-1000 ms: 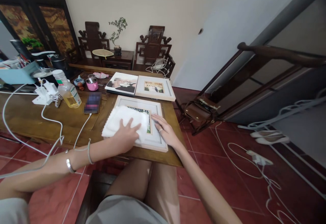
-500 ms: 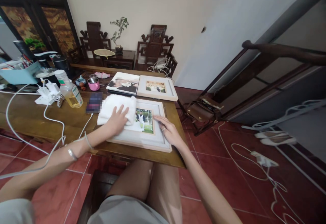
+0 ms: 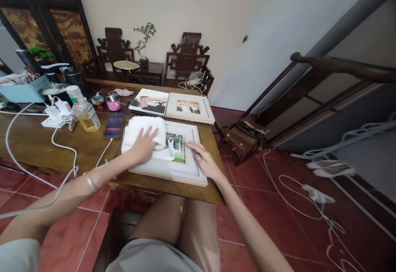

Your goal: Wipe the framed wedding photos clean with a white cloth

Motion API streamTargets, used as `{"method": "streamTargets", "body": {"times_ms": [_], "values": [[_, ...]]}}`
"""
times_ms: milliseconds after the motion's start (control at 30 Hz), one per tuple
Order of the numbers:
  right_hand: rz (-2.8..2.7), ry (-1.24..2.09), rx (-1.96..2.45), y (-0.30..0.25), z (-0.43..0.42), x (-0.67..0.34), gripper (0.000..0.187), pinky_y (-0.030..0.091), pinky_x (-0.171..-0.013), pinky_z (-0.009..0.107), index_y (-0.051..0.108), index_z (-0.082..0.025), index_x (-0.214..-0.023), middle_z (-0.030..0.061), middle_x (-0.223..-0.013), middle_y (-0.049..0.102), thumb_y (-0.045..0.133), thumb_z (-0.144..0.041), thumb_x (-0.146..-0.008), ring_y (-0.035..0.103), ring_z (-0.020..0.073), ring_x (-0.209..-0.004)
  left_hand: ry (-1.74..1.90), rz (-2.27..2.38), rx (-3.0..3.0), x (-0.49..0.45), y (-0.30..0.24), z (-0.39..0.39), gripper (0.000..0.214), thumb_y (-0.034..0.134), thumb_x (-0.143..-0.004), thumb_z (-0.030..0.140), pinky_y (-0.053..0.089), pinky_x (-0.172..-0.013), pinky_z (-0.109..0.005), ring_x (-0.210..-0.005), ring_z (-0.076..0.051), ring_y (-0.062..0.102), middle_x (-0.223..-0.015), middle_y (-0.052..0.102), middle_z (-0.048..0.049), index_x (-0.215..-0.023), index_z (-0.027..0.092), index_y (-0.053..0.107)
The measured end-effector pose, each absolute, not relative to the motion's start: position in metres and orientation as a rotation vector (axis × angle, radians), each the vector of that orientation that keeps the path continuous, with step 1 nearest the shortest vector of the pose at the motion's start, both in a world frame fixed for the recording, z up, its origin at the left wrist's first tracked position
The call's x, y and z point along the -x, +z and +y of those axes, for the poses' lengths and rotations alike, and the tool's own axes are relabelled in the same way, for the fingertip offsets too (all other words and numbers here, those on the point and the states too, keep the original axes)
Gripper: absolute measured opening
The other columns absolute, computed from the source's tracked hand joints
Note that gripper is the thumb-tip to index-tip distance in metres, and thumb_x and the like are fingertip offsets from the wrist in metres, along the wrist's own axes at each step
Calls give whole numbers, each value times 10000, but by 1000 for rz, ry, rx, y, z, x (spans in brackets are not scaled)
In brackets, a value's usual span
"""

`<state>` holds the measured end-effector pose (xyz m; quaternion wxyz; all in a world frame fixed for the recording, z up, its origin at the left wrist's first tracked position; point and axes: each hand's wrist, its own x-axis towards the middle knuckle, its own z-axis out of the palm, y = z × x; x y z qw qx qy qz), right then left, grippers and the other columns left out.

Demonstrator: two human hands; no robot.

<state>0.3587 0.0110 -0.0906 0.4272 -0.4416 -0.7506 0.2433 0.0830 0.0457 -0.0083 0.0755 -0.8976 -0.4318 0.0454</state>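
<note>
My left hand (image 3: pixel 144 145) lies flat with spread fingers on a folded white cloth (image 3: pixel 136 127), pressing it onto the left part of a picture frame (image 3: pixel 161 173). The frame is pale and holds a photo (image 3: pixel 177 148) of a person in an outdoor setting; the cloth and hand cover its left side. On the frame's right side rests my right hand (image 3: pixel 206 160), its fingers stretched out with the tips beside the photo's right edge. A ring shows on one finger.
Behind lie a second framed photo (image 3: pixel 189 115) and a photo album (image 3: pixel 150 98). To the left are a phone (image 3: pixel 114 125) with a cable, a pink cup (image 3: pixel 113 103), a bottle (image 3: pixel 88 117) and a power strip (image 3: pixel 55 117). A chair with a brown bag (image 3: pixel 239 138) stands right.
My left hand and the cloth have shifted slightly to the right over the frame. My right hand stays on the frame's right side, with its fingers slightly more bent.
</note>
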Motion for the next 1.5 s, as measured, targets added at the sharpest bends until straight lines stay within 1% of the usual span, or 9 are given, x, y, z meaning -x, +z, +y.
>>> {"method": "streamTargets", "body": {"times_ms": [133, 233, 433, 633, 800, 1067, 1333, 1433, 1500], "values": [[-1855, 627, 1107, -90, 10, -358, 536, 326, -1131, 501, 620, -258, -1262, 51, -1328, 593, 423, -101, -789, 485, 241, -1284, 1, -1286, 2641, -93, -9, 92, 301, 479, -921, 170, 187, -1146, -569, -1448, -368, 179, -1562, 246, -174, -1148, 103, 665], [-1836, 623, 1110, -90, 10, -357, 540, 322, -1133, 502, 624, -256, -1258, 52, -1323, 597, 428, -98, -781, 489, 246, -1279, 35, -1269, 2650, -95, -8, 89, 309, 422, -920, 76, 197, -1144, -567, -1438, -366, 213, -1544, 279, -192, -1095, 69, 677], [-1817, 599, 1108, -92, 11, -354, 551, 340, -1121, 500, 630, -256, -1243, 51, -1303, 608, 413, -86, -766, 504, 241, -1263, 389, -1233, 2760, -82, 0, -5, 315, 611, -782, 61, 335, -1032, -643, -1366, -443, 333, -1493, 366, -210, -1078, 134, 694], [-1820, 596, 1096, -92, 11, -355, 563, 334, -1124, 502, 624, -262, -1249, 47, -1312, 603, 422, -90, -753, 500, 246, -1266, 378, -1053, 2905, -86, 4, -79, 277, 606, -836, 179, 342, -1051, -598, -1413, -418, 263, -1550, 289, -152, -1097, 202, 694], [-1823, 599, 1101, -93, 11, -356, 532, 344, -1115, 504, 624, -257, -1249, 57, -1307, 602, 430, -112, -775, 505, 252, -1255, 150, -1206, 2743, -104, -16, -15, 301, 510, -888, 140, 320, -1066, -605, -1397, -408, 305, -1526, 333, -171, -1127, 178, 689], [-1840, 593, 1125, -93, 10, -357, 549, 333, -1122, 499, 610, -246, -1259, 66, -1316, 591, 414, -96, -769, 494, 244, -1270, -22, -1226, 2576, -120, -29, 99, 293, 490, -907, 156, 183, -1106, -667, -1448, -391, 170, -1573, 236, -139, -1120, 161, 691], [-1820, 588, 1108, -93, 11, -354, 554, 345, -1112, 500, 615, -254, -1247, 59, -1299, 600, 413, -82, -761, 504, 239, -1254, 560, -949, 2878, -108, 25, -20, 369, 522, -845, 76, 455, -930, -629, -1335, -406, 402, -1500, 381, -165, -1169, 193, 654], [-1815, 583, 1117, -91, 10, -353, 561, 338, -1119, 495, 617, -258, -1244, 53, -1301, 600, 413, -78, -754, 500, 237, -1260, 456, -775, 2965, -101, 41, -64, 296, 532, -871, 136, 507, -928, -497, -1315, -335, 448, -1487, 417, -124, -1130, 209, 654], [-1818, 582, 1120, -91, 10, -353, 561, 333, -1122, 496, 617, -252, -1245, 56, -1304, 599, 415, -81, -750, 497, 241, -1263, 382, -772, 2958, -103, 38, -71, 275, 555, -868, 168, 500, -940, -481, -1324, -326, 438, -1488, 417, -114, -1120, 215, 654]]}}
